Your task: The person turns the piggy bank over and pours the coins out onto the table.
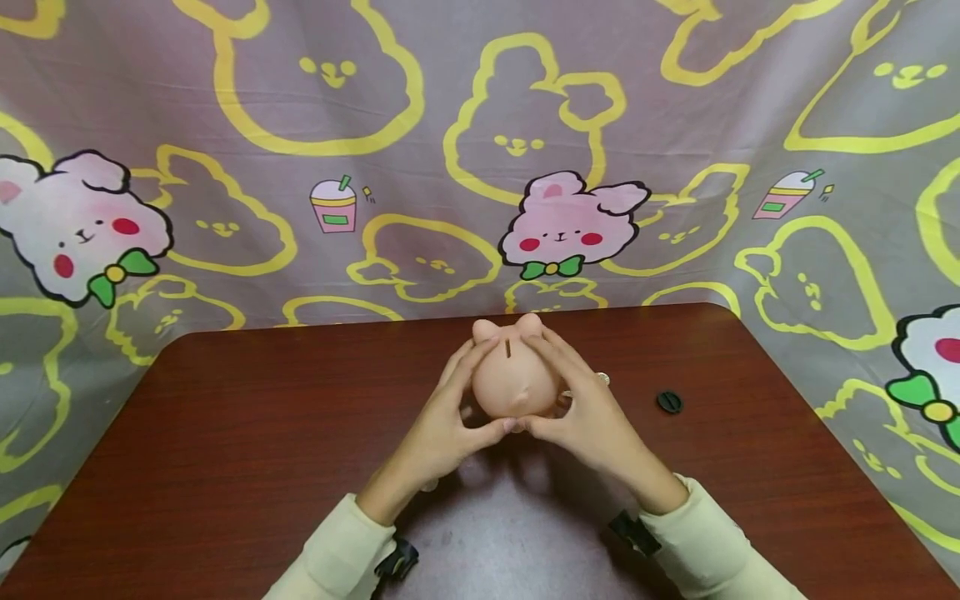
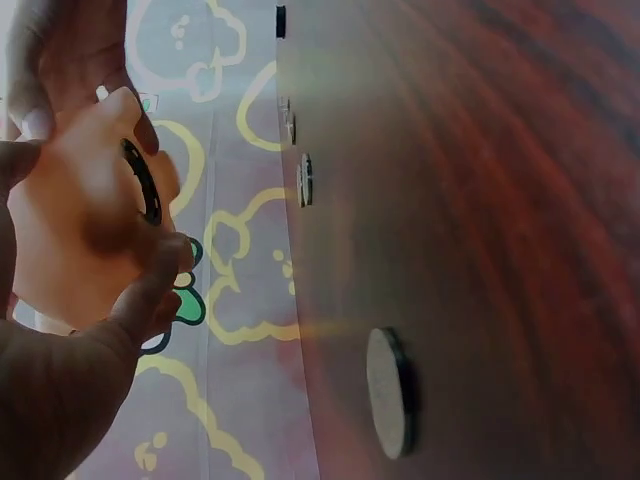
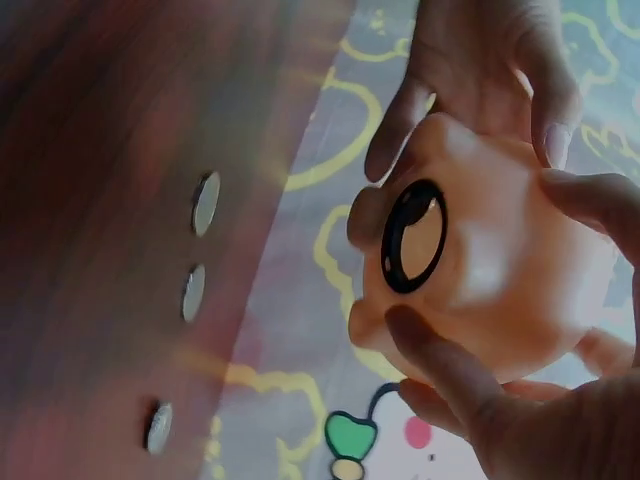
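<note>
A pink piggy bank (image 1: 504,382) is held above the table between both hands, its coin slot facing up and its ears pointing away. My left hand (image 1: 442,429) grips its left side, fingers along the top and thumb low at the near end. On the other side my right hand (image 1: 596,421) grips it the same way, the two thumbs nearly meeting. Underneath, the right wrist view shows a round opening with a black rim (image 3: 414,237) between the stubby feet. A round black plug (image 1: 670,402) lies on the table to the right.
Several coins lie on the brown table (image 1: 262,433): one coin (image 1: 603,378) shows beyond the right hand, another coin (image 1: 429,484) beside the left wrist. A patterned cloth (image 1: 420,108) hangs behind and along both sides of the table.
</note>
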Demonstrator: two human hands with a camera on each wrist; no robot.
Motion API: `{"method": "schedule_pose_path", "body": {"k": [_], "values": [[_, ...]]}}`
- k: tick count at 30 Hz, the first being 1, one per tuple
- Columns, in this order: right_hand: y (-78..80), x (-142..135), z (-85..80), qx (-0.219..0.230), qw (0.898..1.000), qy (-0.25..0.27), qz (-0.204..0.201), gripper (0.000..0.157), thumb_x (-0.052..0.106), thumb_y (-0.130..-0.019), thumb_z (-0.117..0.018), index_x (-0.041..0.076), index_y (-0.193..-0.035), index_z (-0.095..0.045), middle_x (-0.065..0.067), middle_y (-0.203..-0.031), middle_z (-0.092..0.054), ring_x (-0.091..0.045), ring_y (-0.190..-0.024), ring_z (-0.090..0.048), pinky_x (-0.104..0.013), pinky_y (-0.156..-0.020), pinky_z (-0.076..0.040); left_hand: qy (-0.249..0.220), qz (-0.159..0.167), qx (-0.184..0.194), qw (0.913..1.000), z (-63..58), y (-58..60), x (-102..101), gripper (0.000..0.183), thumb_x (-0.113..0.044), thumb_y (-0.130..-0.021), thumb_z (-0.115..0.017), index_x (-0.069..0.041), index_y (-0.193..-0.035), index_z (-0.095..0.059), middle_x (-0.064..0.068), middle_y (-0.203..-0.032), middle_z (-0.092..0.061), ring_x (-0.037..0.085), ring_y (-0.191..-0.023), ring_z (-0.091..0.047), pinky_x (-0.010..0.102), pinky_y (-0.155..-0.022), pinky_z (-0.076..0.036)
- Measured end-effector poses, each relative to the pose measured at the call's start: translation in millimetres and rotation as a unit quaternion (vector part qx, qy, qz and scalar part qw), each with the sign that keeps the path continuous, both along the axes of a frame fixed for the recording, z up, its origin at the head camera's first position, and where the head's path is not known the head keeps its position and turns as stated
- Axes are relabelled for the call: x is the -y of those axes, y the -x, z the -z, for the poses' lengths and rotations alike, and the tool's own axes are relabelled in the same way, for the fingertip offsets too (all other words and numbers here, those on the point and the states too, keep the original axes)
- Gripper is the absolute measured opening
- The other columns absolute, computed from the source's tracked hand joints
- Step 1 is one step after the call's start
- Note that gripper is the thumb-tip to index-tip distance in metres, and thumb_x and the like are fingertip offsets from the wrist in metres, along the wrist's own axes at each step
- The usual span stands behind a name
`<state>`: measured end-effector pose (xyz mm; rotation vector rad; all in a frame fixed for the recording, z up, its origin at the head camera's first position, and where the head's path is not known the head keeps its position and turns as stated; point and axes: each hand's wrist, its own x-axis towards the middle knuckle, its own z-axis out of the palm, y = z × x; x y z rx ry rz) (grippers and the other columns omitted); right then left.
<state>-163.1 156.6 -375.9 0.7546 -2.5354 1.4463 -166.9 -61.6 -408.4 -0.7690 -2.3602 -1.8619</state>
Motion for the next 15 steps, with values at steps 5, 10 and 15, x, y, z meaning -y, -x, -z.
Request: {"method": "schedule_pose_path", "body": {"k": [5,10,15], "values": [[5.8,-7,-2.0,0.141,0.984,0.106,-0.016,0.090,0.006,-0.083,-0.086,0.029,-0.159,-0.043,-0.001,-0.164,-0.042,-0.033,-0.131,-0.057,-0.033,-0.089,-0.061,-0.017,0.013,0.008,0.9997,-2.2,1.0,-2,0.094,-0.007,-0.090,-0.081,-0.038,-0.164,-0.031,-0.001,-0.172,-0.020,0.035,-0.139,-0.050,0.035,-0.089,-0.061],[10.4,-11,-3.9,0.239,0.958,0.156,-0.016,0.085,0.012,-0.089,-0.083,0.031,-0.160,-0.042,0.003,-0.164,-0.042,-0.027,-0.132,-0.055,-0.032,-0.091,-0.059,-0.004,0.010,0.025,0.9996,-3.4,1.3,-3,0.091,-0.010,-0.094,-0.079,-0.036,-0.165,-0.029,-0.003,-0.171,-0.023,0.033,-0.141,-0.047,0.032,-0.083,-0.062],[13.0,-14,-4.7,0.334,0.921,0.202,-0.012,0.078,0.013,-0.095,-0.074,0.026,-0.162,-0.037,-0.012,-0.159,-0.040,-0.024,-0.112,-0.066,-0.033,-0.079,-0.062,0.031,-0.011,0.036,0.9988,-4.9,2.2,-5,0.083,-0.018,-0.097,-0.076,-0.031,-0.166,-0.031,-0.001,-0.169,-0.030,0.026,-0.130,-0.053,0.032,-0.085,-0.057]]}}
